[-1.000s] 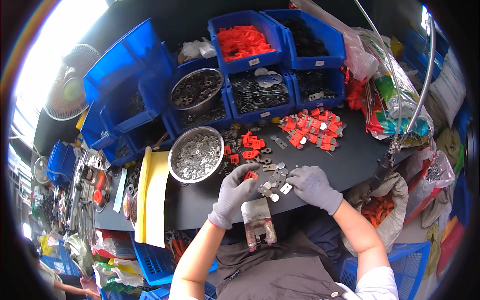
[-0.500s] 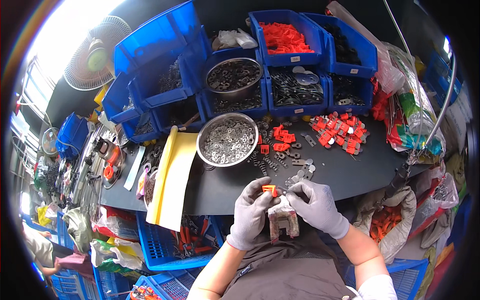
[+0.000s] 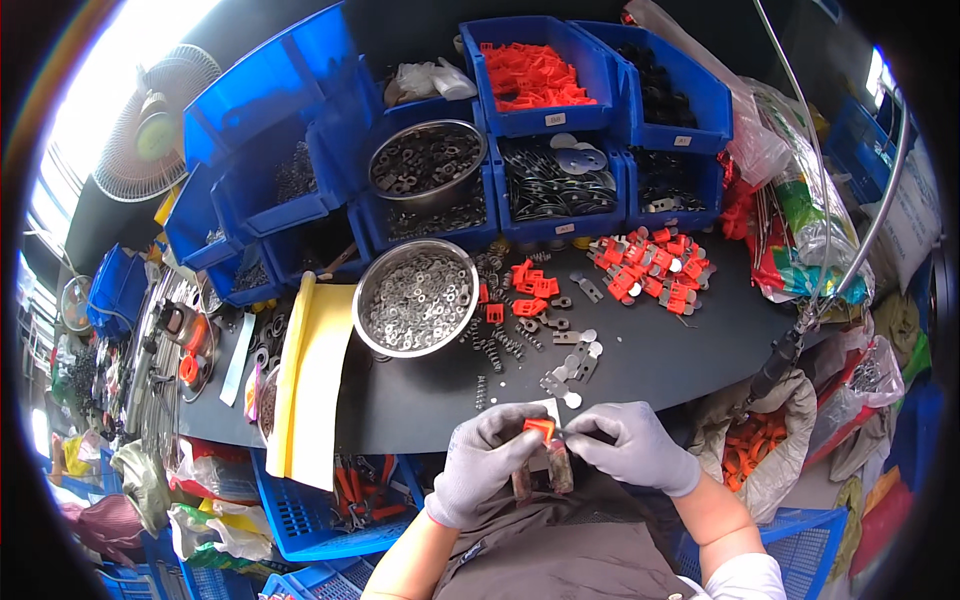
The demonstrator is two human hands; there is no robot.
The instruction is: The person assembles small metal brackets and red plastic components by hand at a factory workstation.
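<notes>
Both my hands wear light grey gloves and meet at the table's near edge. An orange plastic clip (image 3: 540, 427) is pinched between the thumb and fingers of my left hand (image 3: 484, 465). Pressed up against the clip's right side are the fingertips of my right hand (image 3: 632, 448), closed on something small and dark that I cannot make out. Directly beneath the clip stands a worn, forked block (image 3: 559, 472), partly covered by my left hand. Beyond my hands lie loose flat metal plates (image 3: 570, 370) and several small coil springs (image 3: 482, 392).
A steel bowl of small metal parts (image 3: 365, 318) sits left of centre, beside a yellow sheet (image 3: 318, 385). Assembled orange clips (image 3: 655, 265) form a heap at the right. Blue bins (image 3: 560, 122) of parts line the back. An open sack of orange pieces (image 3: 757, 445) hangs at right.
The whole view has shifted, with the table contents now further left. My hands have come lower relative to the table edge, and the orange clip is now tilted over the block.
</notes>
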